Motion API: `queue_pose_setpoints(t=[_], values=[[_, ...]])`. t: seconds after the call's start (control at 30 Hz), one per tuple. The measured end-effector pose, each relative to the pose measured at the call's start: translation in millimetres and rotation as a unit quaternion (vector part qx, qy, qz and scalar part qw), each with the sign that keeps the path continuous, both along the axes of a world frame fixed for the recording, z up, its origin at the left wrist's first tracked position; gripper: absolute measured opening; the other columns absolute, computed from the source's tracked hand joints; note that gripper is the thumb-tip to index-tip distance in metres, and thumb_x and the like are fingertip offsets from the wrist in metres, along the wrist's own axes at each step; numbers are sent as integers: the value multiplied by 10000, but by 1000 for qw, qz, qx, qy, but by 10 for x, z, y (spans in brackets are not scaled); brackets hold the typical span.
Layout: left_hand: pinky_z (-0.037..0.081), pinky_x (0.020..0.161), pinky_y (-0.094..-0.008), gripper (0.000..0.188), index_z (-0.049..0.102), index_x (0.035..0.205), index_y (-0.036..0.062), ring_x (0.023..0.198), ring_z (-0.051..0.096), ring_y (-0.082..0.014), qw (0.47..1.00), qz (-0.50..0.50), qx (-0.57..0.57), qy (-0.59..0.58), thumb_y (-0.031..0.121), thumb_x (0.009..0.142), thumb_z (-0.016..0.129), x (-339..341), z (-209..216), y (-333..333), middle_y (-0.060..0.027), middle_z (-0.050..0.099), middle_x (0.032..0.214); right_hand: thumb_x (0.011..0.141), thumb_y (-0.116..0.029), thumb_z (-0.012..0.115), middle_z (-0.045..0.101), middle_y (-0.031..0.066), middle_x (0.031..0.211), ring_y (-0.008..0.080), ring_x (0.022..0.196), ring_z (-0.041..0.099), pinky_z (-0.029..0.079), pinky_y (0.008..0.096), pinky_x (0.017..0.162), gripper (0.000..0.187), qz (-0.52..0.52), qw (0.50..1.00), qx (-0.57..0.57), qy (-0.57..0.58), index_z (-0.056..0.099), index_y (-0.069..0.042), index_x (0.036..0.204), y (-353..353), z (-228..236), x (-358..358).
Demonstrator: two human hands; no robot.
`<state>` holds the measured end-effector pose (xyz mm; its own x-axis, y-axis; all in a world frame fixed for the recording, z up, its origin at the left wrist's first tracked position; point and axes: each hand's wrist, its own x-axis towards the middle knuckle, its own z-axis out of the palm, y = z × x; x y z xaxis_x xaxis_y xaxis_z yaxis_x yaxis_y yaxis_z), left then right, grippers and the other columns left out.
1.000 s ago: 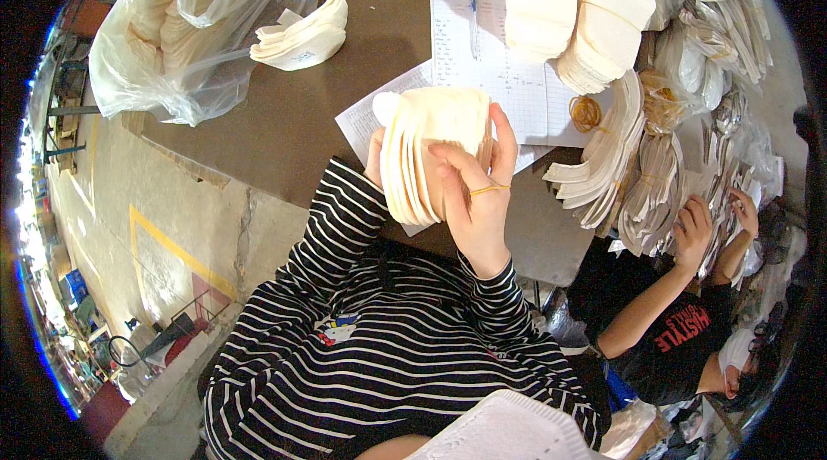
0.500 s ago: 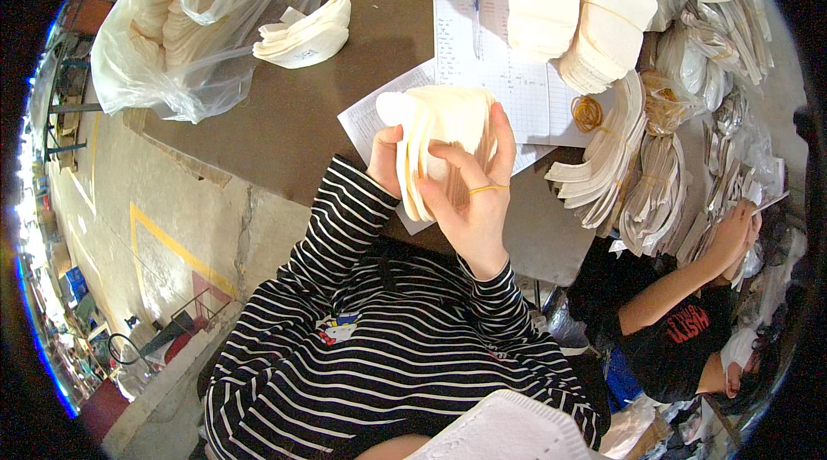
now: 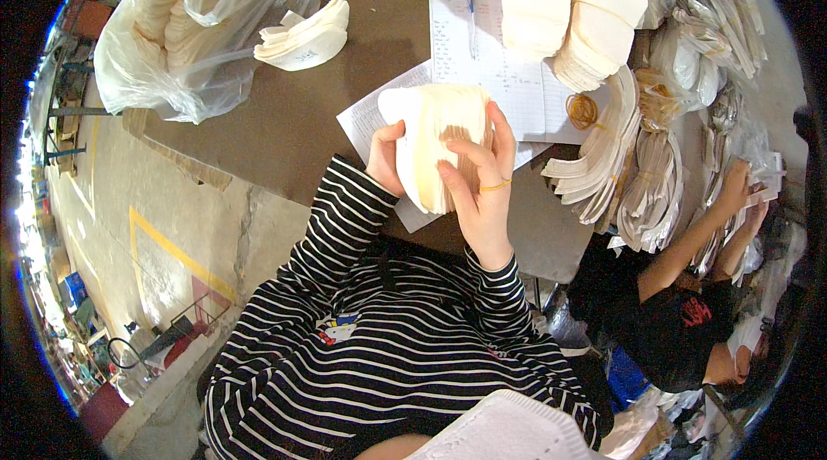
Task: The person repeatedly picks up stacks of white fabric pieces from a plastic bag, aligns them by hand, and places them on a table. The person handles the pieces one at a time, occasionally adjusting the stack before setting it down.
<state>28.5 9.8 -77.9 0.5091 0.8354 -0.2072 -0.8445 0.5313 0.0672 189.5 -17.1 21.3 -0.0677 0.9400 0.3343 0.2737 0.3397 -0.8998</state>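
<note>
A thick stack of cream-coloured, flat, round-ended pieces (image 3: 420,150) is held above the table's near edge. My left hand (image 3: 387,158) is closed round its left side. At the right side, my right hand (image 3: 484,197) grips it, with the thumb and bent forefinger on the leaf edges and other fingers behind. A yellow rubber band (image 3: 496,187) loops round a finger of that hand. What the pieces are made of cannot be told. Beneath the stack lie printed sheets (image 3: 366,111) and an open notebook (image 3: 500,81) with a blue pen (image 3: 471,2) on it.
A small loose stack (image 3: 306,38) and clear plastic bags of similar pieces (image 3: 146,72) sit far left on the brown table (image 3: 293,128). Banded stacks (image 3: 599,16), rubber bands (image 3: 582,111) and grey-white bundles (image 3: 650,184) crowd the right, where a co-worker (image 3: 672,313) handles something pale.
In my hands the stack has turned and its fanned leaves have closed together. My right thumb and forefinger have shifted up along the edges. The co-worker's arms have moved.
</note>
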Motion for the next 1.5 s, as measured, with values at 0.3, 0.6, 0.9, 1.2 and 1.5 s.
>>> queue_pose_setpoints(t=[0.3, 0.6, 0.9, 1.2, 1.5], values=[[414, 1103, -472, 692, 437, 1439, 6, 1268, 538, -342, 1000, 8, 18, 12, 386, 886, 607, 33, 45, -15, -192, 538, 1413, 859, -40, 695, 359, 170, 1518, 365, 1394, 376, 348, 467, 1119, 241, -10, 999, 27, -25, 693, -101, 1093, -9, -98, 51], [405, 1100, -424, 615, 416, 1437, 24, 1263, 540, -264, 947, 63, 72, 305, 386, 967, 577, 414, 532, -194, -121, 560, 1379, 847, -107, 714, 448, 175, 1420, 308, 1261, 485, 420, 392, 1049, 523, -72, 988, 39, -127, 558, 58, 1319, -79, 41, 149], [374, 1118, -391, 591, 278, 1508, 45, 1352, 455, -221, 928, 71, 66, 360, 279, 1028, 530, 513, 740, -233, -79, 462, 1476, 991, -120, 604, 665, 76, 1141, 139, 1023, 620, 475, 276, 913, 322, -125, 943, -176, 252, 574, 29, 1274, -68, -94, 351], [391, 1058, -348, 514, 336, 1435, 64, 1231, 489, -170, 872, 153, 70, 460, 256, 1020, 572, 622, 898, -228, -98, 519, 1346, 739, 107, 489, 459, 192, 1484, 383, 1368, 427, 330, 478, 1142, 746, -107, 968, 10, -228, 448, -46, 1468, -64, 370, 312], [355, 1096, -365, 608, 214, 1451, 27, 1306, 404, -228, 846, 182, 114, 487, 275, 1020, 564, 723, 803, -418, -165, 415, 1400, 852, -63, 594, 357, 243, 1533, 455, 1384, 356, 324, 516, 1137, 633, -91, 948, -19, -304, 426, -6, 1460, -170, 168, -16]])
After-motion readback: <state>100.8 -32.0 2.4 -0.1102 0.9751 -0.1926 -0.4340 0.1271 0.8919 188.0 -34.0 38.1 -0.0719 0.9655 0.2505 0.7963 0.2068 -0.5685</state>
